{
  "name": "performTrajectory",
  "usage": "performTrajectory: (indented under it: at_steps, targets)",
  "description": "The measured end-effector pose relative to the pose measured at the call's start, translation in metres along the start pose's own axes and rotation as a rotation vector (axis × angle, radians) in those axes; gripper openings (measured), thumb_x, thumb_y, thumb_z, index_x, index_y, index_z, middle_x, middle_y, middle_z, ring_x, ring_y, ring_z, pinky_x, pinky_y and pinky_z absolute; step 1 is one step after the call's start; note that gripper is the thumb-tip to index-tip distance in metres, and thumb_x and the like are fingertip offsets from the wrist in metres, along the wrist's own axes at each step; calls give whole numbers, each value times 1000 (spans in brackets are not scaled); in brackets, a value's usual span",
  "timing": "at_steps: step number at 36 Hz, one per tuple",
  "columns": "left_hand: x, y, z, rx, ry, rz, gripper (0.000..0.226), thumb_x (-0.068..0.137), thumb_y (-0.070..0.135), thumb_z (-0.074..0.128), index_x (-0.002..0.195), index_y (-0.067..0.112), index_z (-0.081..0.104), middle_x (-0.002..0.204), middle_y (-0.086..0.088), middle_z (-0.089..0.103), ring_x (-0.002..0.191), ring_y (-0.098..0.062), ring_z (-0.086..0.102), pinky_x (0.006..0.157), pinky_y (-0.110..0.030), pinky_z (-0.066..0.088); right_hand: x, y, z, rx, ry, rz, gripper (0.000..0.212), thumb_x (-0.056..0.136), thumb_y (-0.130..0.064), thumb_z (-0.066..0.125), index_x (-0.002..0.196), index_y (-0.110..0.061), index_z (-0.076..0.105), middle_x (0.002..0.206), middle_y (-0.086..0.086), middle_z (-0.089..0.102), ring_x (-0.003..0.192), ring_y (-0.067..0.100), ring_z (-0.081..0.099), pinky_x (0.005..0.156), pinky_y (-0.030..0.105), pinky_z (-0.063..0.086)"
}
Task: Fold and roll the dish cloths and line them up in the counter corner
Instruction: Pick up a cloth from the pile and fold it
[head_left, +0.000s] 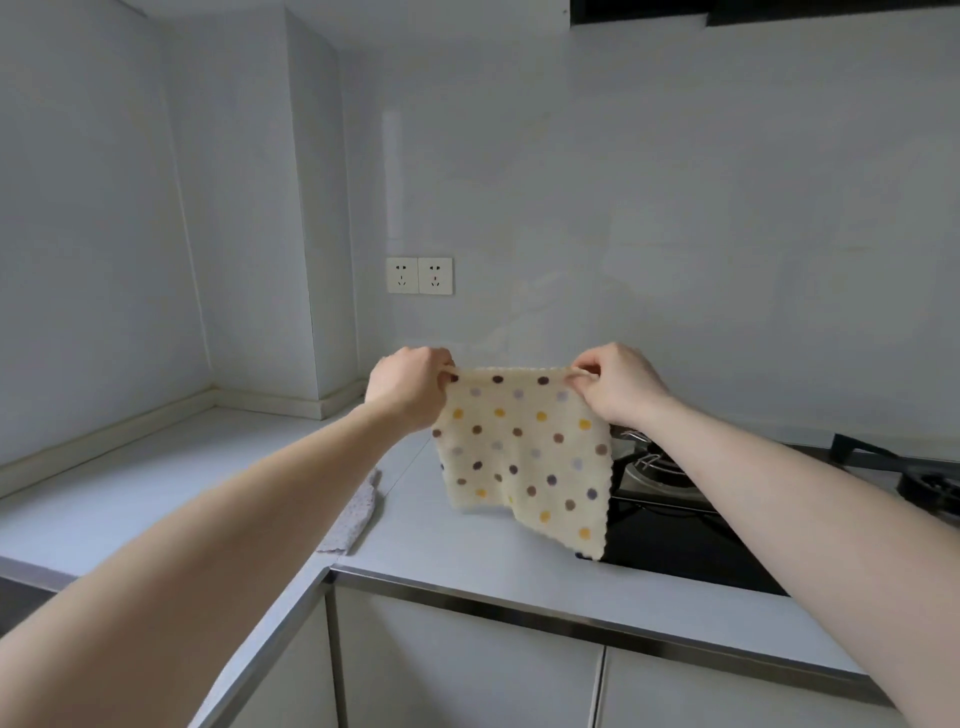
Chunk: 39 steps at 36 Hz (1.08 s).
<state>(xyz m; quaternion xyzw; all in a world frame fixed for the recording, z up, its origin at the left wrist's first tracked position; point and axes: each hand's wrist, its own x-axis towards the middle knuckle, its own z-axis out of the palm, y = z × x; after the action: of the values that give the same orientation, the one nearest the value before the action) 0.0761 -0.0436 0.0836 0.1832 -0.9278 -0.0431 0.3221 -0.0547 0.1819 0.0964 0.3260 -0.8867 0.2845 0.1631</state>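
A cream dish cloth with purple, brown and yellow dots hangs spread in the air above the counter. My left hand pinches its top left corner and my right hand pinches its top right corner. Its lower edge droops down to the counter and the edge of the hob. A second cloth, pale grey with small specks, lies flat on the counter, partly hidden behind my left forearm. The counter corner lies at the far left where the two walls meet.
A black gas hob with metal burner grates is set into the counter on the right. Two wall sockets sit above the counter. White cabinet doors hang below the front edge.
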Motion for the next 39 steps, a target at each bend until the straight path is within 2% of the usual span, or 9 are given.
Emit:
performTrajectory:
  at_steps: [5, 8, 12, 15, 18, 21, 27, 36, 39]
  targets:
    - [-17, -2, -20, -179, 146, 31, 16, 98, 32, 57, 100, 31, 73, 89, 5, 72, 82, -26, 60, 67, -33, 46, -20, 5, -17, 121, 159, -57, 11, 93, -29, 65, 91, -28, 76, 87, -11, 74, 89, 17, 64, 73, 27, 47]
    - [-47, -6, -22, -219, 85, 86, 11, 97, 34, 62, 97, 31, 72, 84, 8, 69, 76, -20, 53, 65, -31, 43, -49, 13, -19, 167, 111, -73, 8, 92, -30, 69, 88, -30, 76, 85, -13, 73, 89, 14, 64, 74, 27, 49]
    - [-91, -14, -19, -224, -149, 150, 11, 97, 38, 63, 97, 31, 71, 94, 12, 73, 88, -15, 67, 72, -27, 50, -90, 34, -8, 148, -75, -76, 7, 91, -28, 71, 92, -33, 77, 90, -20, 72, 90, 6, 61, 71, 13, 41]
    - [-122, -14, -16, -106, -390, 206, 18, 100, 44, 57, 103, 33, 70, 96, 20, 69, 83, 1, 58, 64, -5, 29, -118, 53, 12, 90, -244, -73, 15, 92, -24, 69, 91, -38, 75, 91, -22, 70, 87, 2, 61, 72, 9, 40]
    - [-142, -19, -3, -137, -593, 212, 19, 99, 42, 59, 99, 27, 70, 94, 15, 71, 88, -5, 64, 75, -18, 47, -139, 70, 34, 61, -364, -27, 12, 90, -31, 69, 86, -41, 74, 85, -12, 73, 79, 14, 65, 75, 29, 52]
    - [-150, -23, 11, -123, -675, 170, 19, 96, 39, 59, 96, 23, 69, 91, 7, 71, 85, -14, 65, 77, -28, 51, -151, 76, 45, 82, -375, 0, 9, 88, -33, 69, 88, -42, 74, 82, -9, 72, 76, 12, 64, 73, 29, 52]
    - [-140, -27, 32, -140, -641, 93, 33, 95, 31, 54, 64, 27, 44, 67, 9, 51, 64, -13, 44, 59, -28, 35, -135, 80, 55, 154, -316, 63, 12, 91, -25, 69, 95, -36, 73, 82, -12, 74, 78, 8, 68, 74, 27, 54]
    - [-110, -29, 66, -158, -558, -129, 21, 95, 32, 48, 86, 18, 60, 89, 0, 67, 82, -25, 61, 67, -33, 47, -85, 61, 78, 198, -180, 198, 11, 90, -20, 66, 99, -26, 69, 68, -13, 71, 76, 3, 63, 64, 24, 47]
    - [-105, -28, 77, -131, -563, -190, 17, 94, 31, 47, 82, 23, 55, 90, 0, 64, 80, -21, 57, 63, -30, 43, -73, 60, 88, 156, -173, 221, 15, 90, -21, 67, 105, -25, 67, 65, -12, 69, 77, 5, 59, 60, 23, 40]
